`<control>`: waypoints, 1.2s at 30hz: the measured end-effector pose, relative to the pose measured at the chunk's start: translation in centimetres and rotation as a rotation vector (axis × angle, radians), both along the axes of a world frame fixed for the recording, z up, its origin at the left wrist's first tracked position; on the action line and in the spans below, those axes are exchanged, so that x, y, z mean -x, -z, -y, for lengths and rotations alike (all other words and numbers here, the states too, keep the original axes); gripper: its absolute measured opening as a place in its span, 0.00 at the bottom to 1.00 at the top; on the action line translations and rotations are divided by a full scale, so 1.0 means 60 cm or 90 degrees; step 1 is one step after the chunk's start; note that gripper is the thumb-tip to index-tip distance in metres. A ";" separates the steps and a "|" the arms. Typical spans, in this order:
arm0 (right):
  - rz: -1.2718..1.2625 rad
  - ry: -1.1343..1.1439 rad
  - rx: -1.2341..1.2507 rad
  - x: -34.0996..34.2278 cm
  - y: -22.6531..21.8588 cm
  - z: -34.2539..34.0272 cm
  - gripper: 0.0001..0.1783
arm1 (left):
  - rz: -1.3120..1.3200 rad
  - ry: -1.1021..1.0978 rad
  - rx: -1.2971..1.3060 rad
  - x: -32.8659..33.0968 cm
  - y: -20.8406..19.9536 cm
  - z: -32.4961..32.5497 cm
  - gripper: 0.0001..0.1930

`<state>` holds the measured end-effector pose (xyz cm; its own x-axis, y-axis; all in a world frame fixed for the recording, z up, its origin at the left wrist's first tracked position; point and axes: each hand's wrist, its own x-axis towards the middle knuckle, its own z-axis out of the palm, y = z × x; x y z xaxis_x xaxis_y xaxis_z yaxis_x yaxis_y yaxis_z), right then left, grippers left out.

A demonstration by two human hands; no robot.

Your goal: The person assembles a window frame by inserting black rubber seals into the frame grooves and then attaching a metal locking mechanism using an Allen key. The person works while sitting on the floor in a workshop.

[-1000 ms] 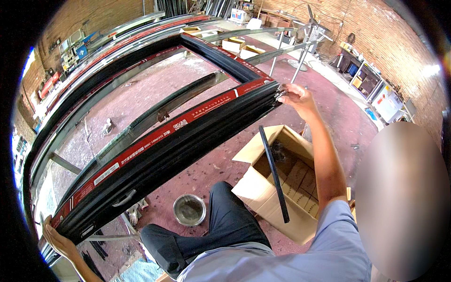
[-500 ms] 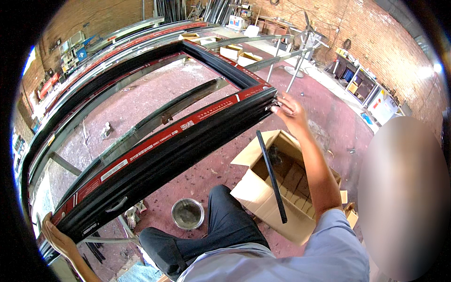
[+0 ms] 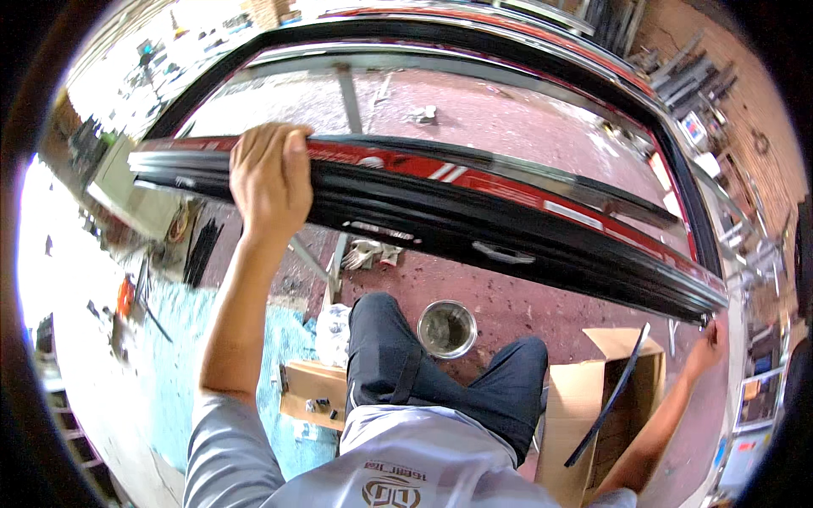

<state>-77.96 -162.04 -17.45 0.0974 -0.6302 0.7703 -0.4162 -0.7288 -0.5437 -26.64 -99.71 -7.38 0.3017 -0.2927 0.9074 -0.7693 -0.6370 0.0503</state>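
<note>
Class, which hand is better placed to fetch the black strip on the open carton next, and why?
Probably the right hand: its forearm is near the carton and strip, while the left hand holds the frame farther away.

Part of the red printed strip (image 3: 508, 192) along the rectangular black metal frame (image 3: 440, 216) is covered by the bare left hand (image 3: 271, 182), whose finger ends are hidden over the rail's upper edge. The bare right hand (image 3: 706, 340) is blurred, and its hold on the small silvery piece (image 3: 705, 320) cannot be made out. The open brown cardboard box (image 3: 572, 415) is cut off by the lower edge, as is the light grey fabric shirt (image 3: 381, 440). The dark bits (image 3: 318, 404) in the low brown carton (image 3: 298, 383) are too small to be identified.
</note>
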 end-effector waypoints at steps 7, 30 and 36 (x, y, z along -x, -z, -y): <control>0.033 -0.031 0.021 -0.136 -0.012 -0.145 0.11 | 0.000 -0.015 -0.023 0.006 0.010 -0.008 0.13; 0.018 -0.095 0.016 -0.164 -0.025 -0.225 0.10 | -0.094 -0.007 -0.203 0.042 -0.016 -0.028 0.51; -0.057 -0.067 0.384 -0.220 -0.115 -0.287 0.11 | -0.089 0.061 -0.235 0.029 -0.033 -0.058 0.49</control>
